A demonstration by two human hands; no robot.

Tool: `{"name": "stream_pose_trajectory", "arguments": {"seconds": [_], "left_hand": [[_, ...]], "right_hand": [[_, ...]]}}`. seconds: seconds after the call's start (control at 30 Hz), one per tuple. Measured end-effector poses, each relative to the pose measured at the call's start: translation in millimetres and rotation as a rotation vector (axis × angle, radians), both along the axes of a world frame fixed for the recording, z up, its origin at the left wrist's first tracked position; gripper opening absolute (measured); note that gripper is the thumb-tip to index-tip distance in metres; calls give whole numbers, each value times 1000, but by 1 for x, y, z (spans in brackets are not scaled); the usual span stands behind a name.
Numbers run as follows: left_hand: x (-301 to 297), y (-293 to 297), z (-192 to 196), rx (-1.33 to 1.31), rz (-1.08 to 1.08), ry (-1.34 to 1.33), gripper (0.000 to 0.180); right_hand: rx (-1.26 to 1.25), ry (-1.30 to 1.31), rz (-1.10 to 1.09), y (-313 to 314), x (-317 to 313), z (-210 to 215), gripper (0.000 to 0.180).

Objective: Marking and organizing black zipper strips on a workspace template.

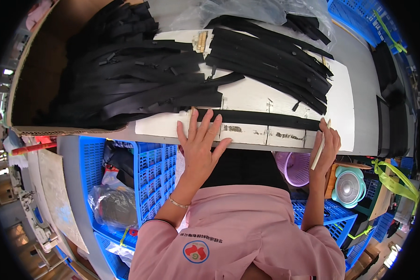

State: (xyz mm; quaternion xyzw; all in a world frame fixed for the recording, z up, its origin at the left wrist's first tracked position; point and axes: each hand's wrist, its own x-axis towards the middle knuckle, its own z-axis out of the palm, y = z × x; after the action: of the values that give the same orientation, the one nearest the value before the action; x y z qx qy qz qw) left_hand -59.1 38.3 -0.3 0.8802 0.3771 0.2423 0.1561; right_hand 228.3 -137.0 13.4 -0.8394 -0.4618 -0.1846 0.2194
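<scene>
A single black zipper strip [266, 118] lies straight along the near edge of a white board [343, 102] that carries dark lines and smudged marks. My left hand [198, 147] rests on the strip's left end, fingers spread and nothing gripped. At the strip's right end is my right hand [328, 147], closed round a slim white pencil-like marker [321, 147]; its fingertips touch or nearly touch the strip. Beyond, a fanned pile of black zippers [270, 58] lies on the board. To the left, a larger heap of zippers [158, 79], some with pullers showing, spills out over the board.
A cardboard box [70, 130] stands at the table's left, with zippers in it. Clear plastic film [247, 14] lies at the back. Below the table edge are blue crates [156, 182], a purple basket [294, 163] and a turquoise fan [349, 186].
</scene>
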Motion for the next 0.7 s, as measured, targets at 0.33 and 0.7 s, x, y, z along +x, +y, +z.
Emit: {"name": "stream_pose_trajectory", "arguments": {"seconds": [0.33,0.7], "left_hand": [[0,2,4,-22,-7,-4,59],[-1,2,0,-18,9,-31,68]], "right_hand": [[256,1107,533,123,-96,31,20],[196,1117,547,145,-110,-10,21]]}}
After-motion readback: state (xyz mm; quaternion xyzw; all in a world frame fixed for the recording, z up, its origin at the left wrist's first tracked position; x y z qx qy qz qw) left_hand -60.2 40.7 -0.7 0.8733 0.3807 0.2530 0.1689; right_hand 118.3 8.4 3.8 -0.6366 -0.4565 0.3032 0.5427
